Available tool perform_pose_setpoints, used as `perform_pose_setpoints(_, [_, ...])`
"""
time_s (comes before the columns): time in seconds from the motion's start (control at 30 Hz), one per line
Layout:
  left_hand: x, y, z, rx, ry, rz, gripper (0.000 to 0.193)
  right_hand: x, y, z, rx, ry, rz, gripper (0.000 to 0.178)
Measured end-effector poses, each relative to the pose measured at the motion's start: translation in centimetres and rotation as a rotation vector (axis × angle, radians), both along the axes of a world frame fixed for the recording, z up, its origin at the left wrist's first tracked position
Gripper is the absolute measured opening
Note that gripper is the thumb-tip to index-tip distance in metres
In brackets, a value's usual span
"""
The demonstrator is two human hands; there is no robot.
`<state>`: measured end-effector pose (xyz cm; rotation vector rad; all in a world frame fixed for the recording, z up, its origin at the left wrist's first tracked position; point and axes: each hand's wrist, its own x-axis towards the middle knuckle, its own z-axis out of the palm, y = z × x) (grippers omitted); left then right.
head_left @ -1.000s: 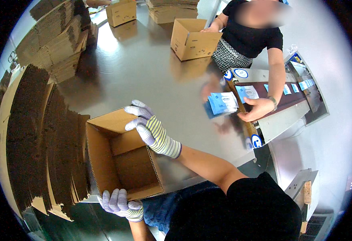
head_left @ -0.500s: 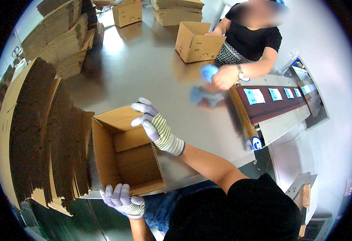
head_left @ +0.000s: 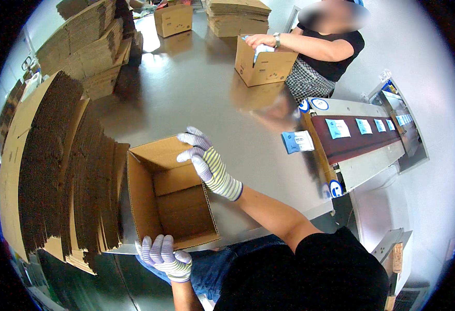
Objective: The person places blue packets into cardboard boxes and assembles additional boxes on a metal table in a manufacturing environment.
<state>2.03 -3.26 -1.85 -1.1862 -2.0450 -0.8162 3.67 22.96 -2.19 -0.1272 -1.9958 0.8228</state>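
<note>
An open, bare-inside cardboard box (head_left: 186, 207) stands at the near edge of the metal table. My left hand (head_left: 165, 257), in a striped knit glove, grips its near rim, fingers hooked over the top. At the box's right wall, near the far corner, my right hand (head_left: 210, 168) wears a matching glove. Its fingers curve over the wall; part of its grip is hidden. Across the table, a co-worker's hand (head_left: 261, 40) reaches into a second cardboard box (head_left: 269, 68) with a blue-and-white packet.
Tall stacks of flattened cartons (head_left: 46, 171) line the left side. A dark red conveyor belt (head_left: 349, 139) at the right carries several blue-and-white packets; another packet (head_left: 297, 141) is at its end. Farther back are another open box (head_left: 173, 20) and a carton stack (head_left: 238, 18).
The co-worker's hand has moved from the conveyor's end to the far box with a packet. Another packet has come off the belt's end. My hands keep their places on the near box.
</note>
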Motion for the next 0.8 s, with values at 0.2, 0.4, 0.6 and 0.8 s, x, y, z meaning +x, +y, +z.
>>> perform_pose_setpoints(0.2, [0.0,0.2,0.1,0.02,0.007,-0.001,0.03,0.0,0.1,0.0,0.015,0.001,0.002,0.021])
perform_pose_setpoints(0.4, [-0.1,0.1,0.2,-0.004,-0.006,0.003,0.032,0.2,-0.1,0.2,-0.037,-0.015,0.008,0.024])
perform_pose_setpoints(0.6, [0.1,0.5,0.3,0.012,0.009,0.034,0.033,0.0,-0.3,0.4,-0.046,0.022,0.022,0.025])
perform_pose_setpoints(0.8, [0.4,0.0,2.9,-0.19,0.117,0.113,0.036,0.2,-0.1,0.7,-0.068,0.028,0.041,0.022])
